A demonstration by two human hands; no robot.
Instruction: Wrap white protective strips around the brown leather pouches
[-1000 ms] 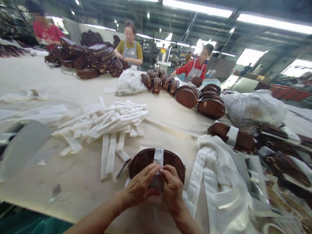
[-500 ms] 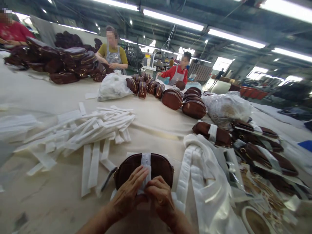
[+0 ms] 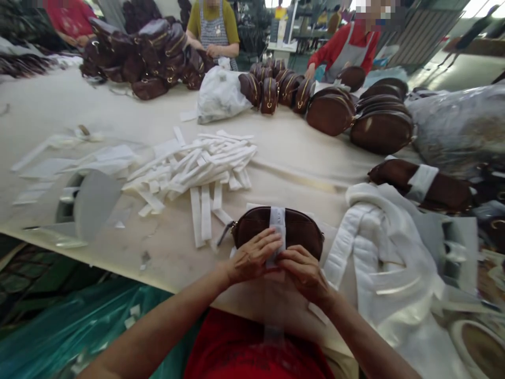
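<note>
A dark brown zip bag [image 3: 303,227] lies at the table's front edge with a white strip [image 3: 277,217] across its middle. Over the strip and the bag's left half, my left hand [image 3: 254,252] rests with fingers stretched out flat. My right hand [image 3: 302,268] is closed, its fingertips pinching the strip at the bag's near side. A blurred translucent length hangs below the hands, in front of my red shirt. White sheet material shows under the bag. The left thumb is mostly hidden.
Loose white strips [image 3: 197,168] lie in a heap to the left. Bundled white wrapping [image 3: 366,237], a tape dispenser [image 3: 453,252] and a wrapped bag [image 3: 426,184] are on the right. Another dispenser [image 3: 84,205] stands left. Brown bags [image 3: 331,113] and co-workers are across the table.
The view has tilted down and turned left, bringing the table edge and my shirt into sight. Both hands stay on the bag; the right hand's fingers have shifted slightly along the strip.
</note>
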